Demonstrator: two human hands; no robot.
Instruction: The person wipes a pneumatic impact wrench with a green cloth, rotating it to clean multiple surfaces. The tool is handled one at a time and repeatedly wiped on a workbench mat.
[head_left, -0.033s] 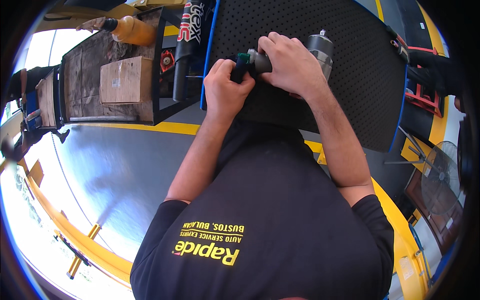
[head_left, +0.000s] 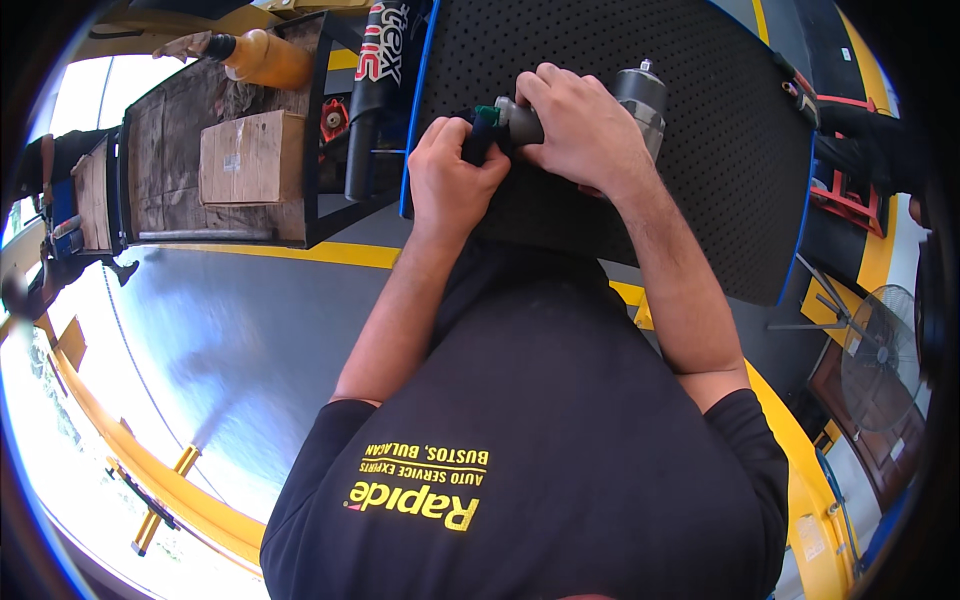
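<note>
Over a black dotted tabletop point(head_left: 730, 150) with blue edges, both my hands are on an air impact wrench. Its silver-grey head point(head_left: 641, 92) points away from me, with a small square drive at the tip. My right hand point(head_left: 590, 130) is wrapped over the grey handle point(head_left: 524, 127), hiding the trigger area. Closed at the handle's left end, my left hand point(head_left: 452, 170) pinches a black piece point(head_left: 480, 143) with a green part point(head_left: 487, 115) on it. That piece's exact kind is not plain, and my fingers partly cover it.
Left stands a worn wooden-topped bench point(head_left: 165, 160) bearing a cardboard box point(head_left: 252, 158) and an orange bottle point(head_left: 268, 58). A dark tube point(head_left: 362, 140) stands between bench and tabletop. Tools point(head_left: 796, 92) lie at the right edge. A fan point(head_left: 885, 355) stands at right; dark-clothed people show at both sides.
</note>
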